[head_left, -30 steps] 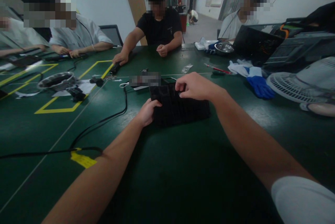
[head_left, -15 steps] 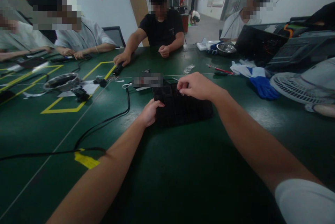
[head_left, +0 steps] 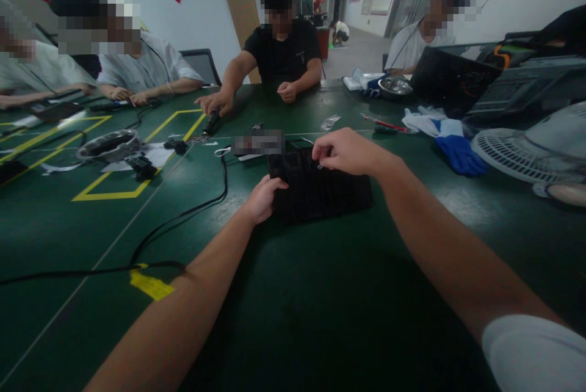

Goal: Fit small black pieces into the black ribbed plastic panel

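Note:
A flat black panel (head_left: 325,190) with raised ridges lies on the green table in front of me. My left hand (head_left: 264,199) grips its left edge, thumb on top and fingers curled underneath. Over the panel's upper part, my right hand (head_left: 336,149) is closed in a pinch. A tiny pale bit shows at its fingertips, too small to name. Just behind the panel is a dark box-like device (head_left: 257,143), partly blurred out, with a white loop at its left side.
A black cable (head_left: 178,215) with a yellow tag (head_left: 151,284) runs along the left. At the right stand a white fan (head_left: 526,141) and blue-and-white gloves (head_left: 458,145). A metal ring part (head_left: 110,143) lies far left. Several people sit around the table (head_left: 293,306).
Across the table, the person in black has shifted a hand and the dark tool under it slightly right, fingers now more spread. My hands and the panel have barely moved.

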Available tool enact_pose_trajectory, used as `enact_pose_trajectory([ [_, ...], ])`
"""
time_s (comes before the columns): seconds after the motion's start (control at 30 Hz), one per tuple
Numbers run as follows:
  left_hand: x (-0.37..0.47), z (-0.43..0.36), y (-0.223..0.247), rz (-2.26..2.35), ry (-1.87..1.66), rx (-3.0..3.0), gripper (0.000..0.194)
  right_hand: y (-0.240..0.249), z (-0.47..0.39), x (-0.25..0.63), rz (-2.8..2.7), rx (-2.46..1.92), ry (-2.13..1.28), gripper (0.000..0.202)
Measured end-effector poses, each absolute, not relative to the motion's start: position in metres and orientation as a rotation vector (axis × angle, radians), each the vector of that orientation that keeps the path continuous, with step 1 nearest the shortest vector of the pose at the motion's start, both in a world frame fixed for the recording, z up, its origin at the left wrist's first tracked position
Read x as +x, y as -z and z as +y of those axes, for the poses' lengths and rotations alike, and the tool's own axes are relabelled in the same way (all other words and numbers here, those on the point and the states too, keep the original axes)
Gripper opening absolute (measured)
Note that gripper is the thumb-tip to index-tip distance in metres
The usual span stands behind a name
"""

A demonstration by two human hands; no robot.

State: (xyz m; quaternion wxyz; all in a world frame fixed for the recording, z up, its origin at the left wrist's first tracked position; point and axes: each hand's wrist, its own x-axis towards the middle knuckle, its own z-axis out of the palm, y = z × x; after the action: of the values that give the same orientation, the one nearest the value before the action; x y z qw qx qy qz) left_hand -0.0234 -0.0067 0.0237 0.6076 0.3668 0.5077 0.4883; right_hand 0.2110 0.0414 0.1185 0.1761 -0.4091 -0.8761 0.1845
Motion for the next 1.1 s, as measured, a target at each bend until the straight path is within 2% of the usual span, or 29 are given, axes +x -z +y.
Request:
enact_pose_trajectory([
  [0.5, -0.0237, -0.0057, -0.0204, 1.172, -1.136, 0.862, 0.041, -0.1136, 0.0427, 0.21, -2.53, -1.131, -0.432, 0.018],
  [0.8, -0.0229, -0.0069, -0.0237, 1.173, -1.144, 0.854, 0.038, -0.1093, 0.0443, 0.2078, -2.491, -1.119, -0.352, 0.005],
  [1.1, -0.0234, -0.007, -0.0225, 1.174, -1.128, 0.844, 0.04, -0.1108, 0.0454, 0.2087, -2.449, -1.156, -0.448, 0.012],
])
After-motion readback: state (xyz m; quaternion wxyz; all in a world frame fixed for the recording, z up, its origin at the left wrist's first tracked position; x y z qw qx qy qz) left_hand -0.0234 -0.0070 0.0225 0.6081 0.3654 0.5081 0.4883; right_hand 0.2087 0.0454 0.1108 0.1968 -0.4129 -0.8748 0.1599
